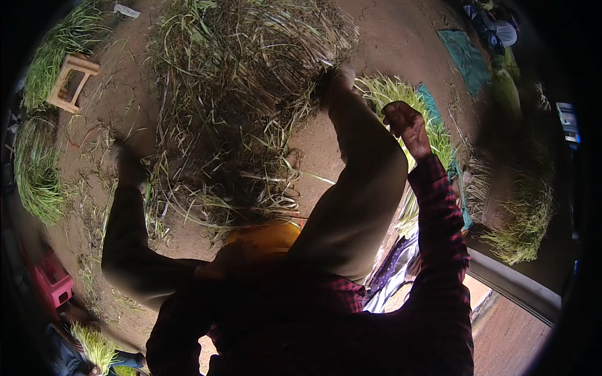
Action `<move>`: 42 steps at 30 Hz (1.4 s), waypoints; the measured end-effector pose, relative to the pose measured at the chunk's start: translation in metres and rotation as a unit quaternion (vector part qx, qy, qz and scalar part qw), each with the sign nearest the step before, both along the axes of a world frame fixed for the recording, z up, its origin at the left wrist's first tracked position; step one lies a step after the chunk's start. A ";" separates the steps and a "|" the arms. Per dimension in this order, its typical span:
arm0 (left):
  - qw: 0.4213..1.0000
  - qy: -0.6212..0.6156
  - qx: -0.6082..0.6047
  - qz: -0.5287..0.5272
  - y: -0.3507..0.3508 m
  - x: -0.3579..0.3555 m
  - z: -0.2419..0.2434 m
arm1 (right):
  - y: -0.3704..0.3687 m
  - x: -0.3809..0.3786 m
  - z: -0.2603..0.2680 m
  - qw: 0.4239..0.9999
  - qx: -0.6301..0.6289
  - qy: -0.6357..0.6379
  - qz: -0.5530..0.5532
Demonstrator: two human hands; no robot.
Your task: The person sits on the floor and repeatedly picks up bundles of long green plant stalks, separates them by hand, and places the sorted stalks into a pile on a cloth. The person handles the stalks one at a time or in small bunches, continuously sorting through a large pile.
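My right hand [407, 126] is raised beside my right knee, its fingers curled in with nothing visible in them. Beneath and beyond it lies a bundle of pale yellow-green, long-leaved stalks [437, 136] on a teal sheet [427, 99]. My left hand [225, 267] seems to be in deep shadow at my lap, by a yellow-orange object [265, 237]; its fingers cannot be made out. Between my spread legs and beyond my feet spreads a large heap of long-leaved stalks [263, 61], tangled with dry brown leaves. Loose leaf scraps [225, 207] lie nearest me.
A low wooden stool [59, 91] stands at left, near green stalk bundles [35, 164]. Lower left are a pink plastic stool [55, 282] and a person holding stalks [96, 345]. Another person [501, 30] sits far right, near a teal sheet [465, 58]. More stalks [522, 230] lie right.
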State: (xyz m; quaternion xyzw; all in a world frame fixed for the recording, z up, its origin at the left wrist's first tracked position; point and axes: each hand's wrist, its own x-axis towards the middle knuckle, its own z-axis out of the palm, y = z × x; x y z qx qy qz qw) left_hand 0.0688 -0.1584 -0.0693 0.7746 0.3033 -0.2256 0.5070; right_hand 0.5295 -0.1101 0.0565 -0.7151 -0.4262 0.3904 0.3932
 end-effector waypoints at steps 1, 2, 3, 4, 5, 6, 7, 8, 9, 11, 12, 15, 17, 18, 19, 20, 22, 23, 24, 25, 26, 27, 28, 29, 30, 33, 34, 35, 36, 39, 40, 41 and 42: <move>1.000 -0.003 -0.020 0.008 0.006 -0.003 0.010 | 0.019 -0.007 0.008 0.998 -0.021 0.001 0.054; 0.999 -0.004 -0.035 0.026 0.013 -0.007 0.020 | 0.033 -0.008 -0.010 0.966 0.036 0.255 0.027; 0.996 -0.002 -0.043 0.073 0.022 -0.016 0.040 | 0.058 -0.036 -0.007 0.918 -0.014 0.394 -0.043; 0.992 -0.004 -0.057 0.111 0.035 -0.015 0.064 | 0.075 -0.038 -0.030 0.968 0.048 0.221 0.106; 0.989 -0.026 -0.047 0.139 0.043 -0.014 0.061 | 0.084 -0.044 -0.039 0.978 0.030 0.042 0.203; 0.983 -0.045 -0.032 0.174 0.050 -0.016 0.062 | 0.099 -0.054 -0.048 0.947 0.036 -0.134 0.291; 0.972 -0.066 -0.012 0.223 0.058 -0.021 0.057 | 0.116 -0.080 -0.045 0.895 -0.027 -0.293 0.335; 0.958 -0.087 0.007 0.272 0.067 -0.024 0.051 | 0.130 -0.093 -0.061 0.902 -0.022 -0.273 0.332; 0.941 -0.109 0.026 0.318 0.078 -0.026 0.046 | 0.139 -0.100 -0.085 0.910 -0.019 -0.256 0.326; 0.918 -0.116 0.035 0.378 0.091 -0.028 0.037 | 0.161 -0.114 -0.121 0.919 -0.027 -0.255 0.300; 0.905 -0.118 0.040 0.408 0.098 -0.029 0.032 | 0.171 -0.127 -0.131 0.923 -0.031 -0.261 0.280; 0.892 -0.118 -0.012 0.436 0.110 -0.013 0.044 | 0.202 -0.156 -0.158 0.925 -0.025 -0.304 0.227; 0.876 -0.175 -0.078 0.443 0.108 -0.006 0.049 | 0.225 -0.167 -0.176 0.900 -0.011 -0.368 0.231; 0.880 -0.178 -0.098 0.429 0.107 -0.004 0.049 | 0.231 -0.171 -0.188 0.838 -0.010 -0.480 0.259; 0.883 -0.178 -0.115 0.419 0.105 -0.004 0.051 | 0.240 -0.190 -0.180 0.807 0.025 -0.515 0.289; 0.883 -0.168 -0.143 0.415 0.106 -0.005 0.056 | 0.250 -0.207 -0.171 0.772 0.061 -0.548 0.316; 0.881 -0.171 -0.140 0.419 0.103 -0.006 0.055 | 0.261 -0.225 -0.169 0.702 0.124 -0.609 0.348; 0.880 -0.172 -0.138 0.421 0.100 -0.006 0.055 | 0.265 -0.230 -0.175 0.669 0.151 -0.634 0.357; 0.880 -0.187 -0.128 0.417 0.099 -0.006 0.052 | 0.269 -0.230 -0.180 0.633 0.178 -0.660 0.363; 0.878 -0.194 -0.123 0.420 0.098 -0.006 0.052 | 0.271 -0.227 -0.183 0.643 0.151 -0.643 0.388; 0.873 -0.202 -0.118 0.428 0.097 -0.004 0.052 | 0.272 -0.223 -0.188 0.649 0.126 -0.624 0.417; 0.868 -0.211 -0.114 0.436 0.095 -0.004 0.052 | 0.272 -0.219 -0.192 0.654 0.099 -0.604 0.445; 0.866 -0.216 -0.113 0.436 0.095 -0.004 0.052 | 0.267 -0.213 -0.195 0.665 0.093 -0.598 0.438; 0.865 -0.222 -0.113 0.435 0.096 -0.004 0.054 | 0.257 -0.207 -0.194 0.676 0.086 -0.592 0.430; 0.862 -0.229 -0.110 0.438 0.096 -0.005 0.056 | 0.251 -0.204 -0.190 0.685 0.083 -0.586 0.425; 0.873 -0.228 -0.119 0.415 0.093 -0.008 0.058 | 0.218 -0.188 -0.171 0.772 0.122 -0.446 0.436; 0.874 -0.231 -0.115 0.413 0.092 -0.008 0.059 | 0.204 -0.182 -0.164 0.831 0.097 -0.337 0.432; 0.875 -0.233 -0.113 0.409 0.092 -0.007 0.059 | 0.187 -0.175 -0.156 0.878 0.068 -0.223 0.419; 0.876 -0.234 -0.109 0.407 0.092 -0.007 0.060 | 0.172 -0.170 -0.150 0.909 0.041 -0.104 0.401; 0.880 -0.230 -0.093 0.406 0.095 -0.007 0.064 | 0.132 -0.159 -0.135 0.915 -0.041 0.254 0.311; 0.876 -0.230 -0.084 0.415 0.095 -0.006 0.064 | 0.121 -0.160 -0.131 0.922 -0.037 0.205 0.327; 0.872 -0.231 -0.076 0.424 0.094 -0.005 0.063 | 0.113 -0.156 -0.123 0.919 -0.017 0.087 0.385; 0.868 -0.227 -0.066 0.436 0.093 -0.007 0.061 | 0.114 -0.169 -0.100 0.854 0.046 -0.161 0.492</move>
